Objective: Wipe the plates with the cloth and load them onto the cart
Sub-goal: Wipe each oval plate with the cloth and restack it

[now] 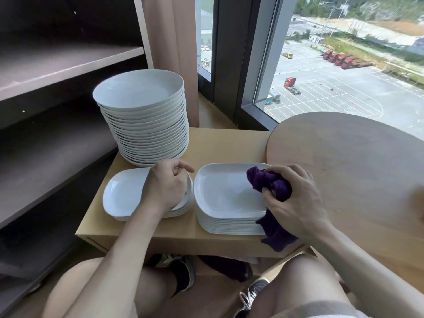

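1. Bare knees (96, 292) and dark shoes (183, 271) lowest in view, below the near edge of the low tabletop (229, 143).
2. Right hand (296, 198) closed round the bunched purple cloth (270, 187), on the right part of the top plate of the right stack (224, 196). Cloth tail hangs over that stack's near-right corner.
3. Left hand (167, 187): fingers curled over the right rim of the top plate on the short left stack (121, 196).
4. Plates white, glossy, rounded-rectangular; the two stacks sit just beside each other. Tall stack (142, 115) of round white plates stands far left.
5. Low tabletop is pale wood. Round tabletop (355, 168) sits higher, on the right. Grey-brown shelves (57, 65) left; curtain (169, 42) and window (344, 76) far, car park outside.
6. Bare wood far right of the tall stack, and a strip along the near edge.
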Tool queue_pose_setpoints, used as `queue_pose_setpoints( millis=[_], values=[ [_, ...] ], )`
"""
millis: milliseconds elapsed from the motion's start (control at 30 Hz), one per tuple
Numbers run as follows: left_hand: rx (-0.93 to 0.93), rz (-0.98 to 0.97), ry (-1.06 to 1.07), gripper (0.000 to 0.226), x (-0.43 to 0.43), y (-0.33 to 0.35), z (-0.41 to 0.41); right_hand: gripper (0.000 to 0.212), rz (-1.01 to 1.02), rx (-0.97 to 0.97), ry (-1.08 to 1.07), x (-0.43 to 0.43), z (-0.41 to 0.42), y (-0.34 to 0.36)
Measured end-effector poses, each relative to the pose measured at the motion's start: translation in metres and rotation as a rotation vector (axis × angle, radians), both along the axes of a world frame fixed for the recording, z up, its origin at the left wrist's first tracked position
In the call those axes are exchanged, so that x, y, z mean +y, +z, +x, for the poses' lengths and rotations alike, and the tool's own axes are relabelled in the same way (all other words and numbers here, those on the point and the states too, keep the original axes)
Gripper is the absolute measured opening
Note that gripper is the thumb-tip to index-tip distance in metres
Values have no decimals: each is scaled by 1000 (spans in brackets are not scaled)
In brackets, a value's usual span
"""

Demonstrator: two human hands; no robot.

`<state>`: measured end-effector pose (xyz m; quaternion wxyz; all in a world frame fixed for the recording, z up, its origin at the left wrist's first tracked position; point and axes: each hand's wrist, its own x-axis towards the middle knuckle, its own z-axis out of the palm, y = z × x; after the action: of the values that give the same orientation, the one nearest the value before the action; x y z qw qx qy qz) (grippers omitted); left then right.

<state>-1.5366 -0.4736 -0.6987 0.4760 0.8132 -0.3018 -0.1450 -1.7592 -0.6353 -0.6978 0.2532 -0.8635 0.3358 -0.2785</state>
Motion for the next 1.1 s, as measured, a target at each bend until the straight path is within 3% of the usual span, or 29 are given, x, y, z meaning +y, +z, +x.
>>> queue_pose_setpoints(
  millis=[100, 200, 400, 633, 867, 1100],
  values=[
    [81, 31, -48, 22, 2, 0, 2, 37, 31, -40, -8, -2, 0, 0],
    [-3, 184, -103, 23, -3, -7, -5, 38, -36, 19, 4, 2, 0, -2],
    [-111, 124, -86, 8, -8, -10, -14, 40, -165, 133, 51, 6, 1, -6],
    [-163, 84, -56, 22, -3, 3, -6, 41, -159, 81, 87, 7, 0, -4],
    [-139, 31, 151, 21, 32, 15, 41, 41, -87, 29, 68, 3, 0, -3],
    [-116, 186, 301, 24, 63, 7, 79, 42, -141, 96, 81, 4, 1, -6]
  ],
)
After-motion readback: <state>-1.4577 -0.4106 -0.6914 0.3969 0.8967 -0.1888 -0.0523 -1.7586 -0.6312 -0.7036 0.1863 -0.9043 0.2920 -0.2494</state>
